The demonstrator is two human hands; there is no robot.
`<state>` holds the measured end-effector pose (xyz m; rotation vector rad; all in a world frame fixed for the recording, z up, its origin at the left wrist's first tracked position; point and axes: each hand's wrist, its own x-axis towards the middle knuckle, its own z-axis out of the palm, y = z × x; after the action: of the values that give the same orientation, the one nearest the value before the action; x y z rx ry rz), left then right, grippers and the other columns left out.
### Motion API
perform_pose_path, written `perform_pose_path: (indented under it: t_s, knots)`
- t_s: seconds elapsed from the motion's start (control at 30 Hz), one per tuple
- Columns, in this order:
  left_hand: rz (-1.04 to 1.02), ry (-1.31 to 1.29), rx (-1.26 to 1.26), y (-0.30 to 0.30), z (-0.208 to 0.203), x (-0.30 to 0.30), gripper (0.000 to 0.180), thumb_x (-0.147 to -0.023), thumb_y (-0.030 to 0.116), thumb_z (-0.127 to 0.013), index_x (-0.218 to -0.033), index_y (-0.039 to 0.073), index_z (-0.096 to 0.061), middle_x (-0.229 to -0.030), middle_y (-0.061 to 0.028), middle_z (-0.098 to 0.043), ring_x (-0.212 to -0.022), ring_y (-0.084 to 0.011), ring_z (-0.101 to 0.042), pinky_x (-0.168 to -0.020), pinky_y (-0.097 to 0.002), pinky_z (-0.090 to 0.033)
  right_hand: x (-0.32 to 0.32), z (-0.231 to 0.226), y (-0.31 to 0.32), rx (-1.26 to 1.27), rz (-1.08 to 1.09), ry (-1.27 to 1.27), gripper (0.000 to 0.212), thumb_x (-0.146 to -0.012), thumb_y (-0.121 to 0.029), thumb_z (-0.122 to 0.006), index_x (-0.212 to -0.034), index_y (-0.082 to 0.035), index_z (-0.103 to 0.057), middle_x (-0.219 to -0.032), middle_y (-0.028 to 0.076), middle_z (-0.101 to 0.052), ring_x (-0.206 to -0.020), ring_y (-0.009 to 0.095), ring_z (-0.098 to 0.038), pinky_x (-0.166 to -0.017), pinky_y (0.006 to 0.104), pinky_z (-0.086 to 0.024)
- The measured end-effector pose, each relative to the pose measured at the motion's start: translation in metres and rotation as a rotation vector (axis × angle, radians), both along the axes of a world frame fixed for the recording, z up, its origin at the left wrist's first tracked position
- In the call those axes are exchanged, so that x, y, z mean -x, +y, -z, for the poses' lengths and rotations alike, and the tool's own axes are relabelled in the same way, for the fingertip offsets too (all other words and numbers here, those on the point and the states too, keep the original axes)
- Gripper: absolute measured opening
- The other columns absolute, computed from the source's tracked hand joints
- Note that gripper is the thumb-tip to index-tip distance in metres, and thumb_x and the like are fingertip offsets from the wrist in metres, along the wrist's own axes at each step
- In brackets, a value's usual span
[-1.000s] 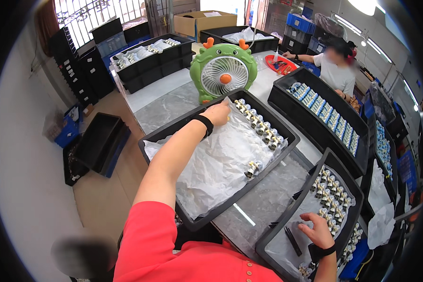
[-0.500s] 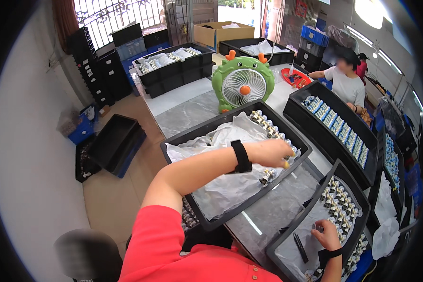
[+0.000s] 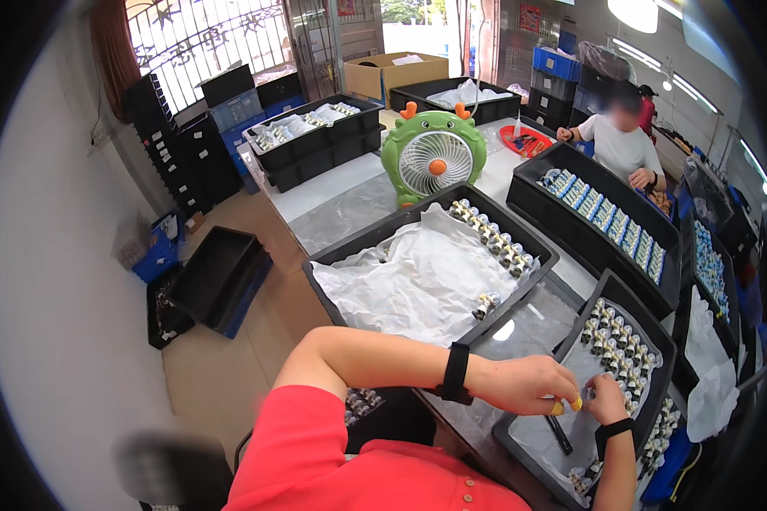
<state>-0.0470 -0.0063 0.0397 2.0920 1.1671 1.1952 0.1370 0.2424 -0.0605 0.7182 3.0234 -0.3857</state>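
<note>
My left hand (image 3: pixel 528 385) reaches across to the near right black tray (image 3: pixel 541 485), with yellow covers on its fingertips. Its fingers are bent and close together; what they hold, if anything, is too small to make out. Just beside it, my right hand (image 3: pixel 608 400) pinches a small clear piece (image 3: pixel 589 393). Under the hands, a slim black tool (image 3: pixel 559 435) lies on the tray's white liner. Rows of small clear-topped parts with dark bases (image 3: pixel 619 347) fill the tray's far side.
A middle black tray (image 3: pixel 328 300) holds white paper and more such parts (image 3: pixel 494 241). Behind it stands a green fan (image 3: pixel 435 162). Blue-and-white parts (image 3: pixel 605 221) fill a deep tray on the right. A co-worker (image 3: pixel 622 145) sits beyond. Stacked empty trays (image 3: pixel 217 277) rest on the floor.
My left hand has come back from the right side of the middle tray to the near right tray, meeting my right hand. My right hand has shifted slightly forward.
</note>
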Motion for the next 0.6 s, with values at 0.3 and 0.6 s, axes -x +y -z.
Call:
perform_pose_path:
  t_s: [0.3,0.6]
  knots:
    - [-0.045,-0.777,0.575,0.022,0.032,-0.019,0.021,-0.090,0.010,-0.057,-0.107,-0.001,-0.062,-0.096,-0.0040,-0.065,-0.086,-0.0108,-0.061,-0.078,-0.0248,-0.049,0.003,-0.005,-0.010,-0.182,0.141,-0.004,0.043,-0.056,0.001,-0.072,-0.097,-0.002,-0.057,-0.103,0.016,-0.049,-0.097,0.037,-0.050,-0.082,0.0432,-0.047]
    - [-0.190,-1.220,0.812,0.008,0.045,-0.046,0.019,-0.090,0.014,-0.056,-0.107,0.007,-0.060,-0.089,0.0003,-0.062,-0.080,-0.0072,-0.058,-0.071,-0.0193,-0.045,-0.001,0.014,0.011,-0.043,0.084,0.194,0.036,-0.061,0.009,-0.062,-0.096,0.001,-0.056,-0.099,0.017,-0.047,-0.090,0.039,-0.055,-0.077,0.0443,-0.047]
